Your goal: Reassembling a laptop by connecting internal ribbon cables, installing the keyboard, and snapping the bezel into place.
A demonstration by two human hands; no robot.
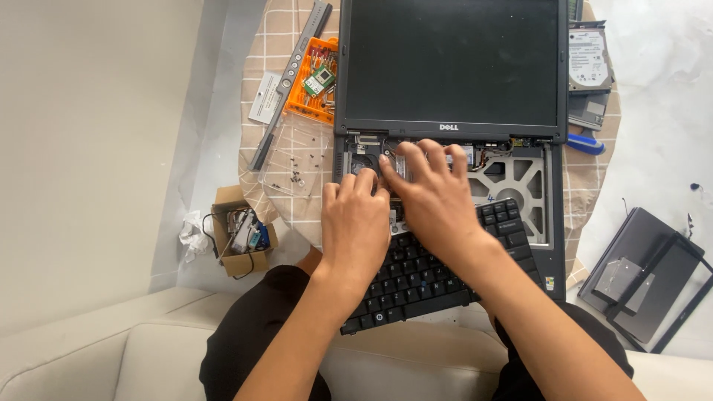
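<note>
A dark laptop (449,63) lies open on a small round table, its screen off and its inner frame (520,182) laid bare. A detached black keyboard (431,278) rests tilted over the laptop's front half. My left hand (356,223) lies flat on the keyboard's upper left part, fingers reaching into the bare base. My right hand (431,197) crosses over beside it, fingertips pressing on parts just below the hinge. Neither hand visibly grips anything.
An orange tool case (316,82) with a small green circuit board, a clear lid (293,160) with several screws and a grey trim strip (290,74) lie left of the laptop. A hard drive (589,59) sits at right. A cardboard box (241,234) and another dark laptop (653,278) are on the floor.
</note>
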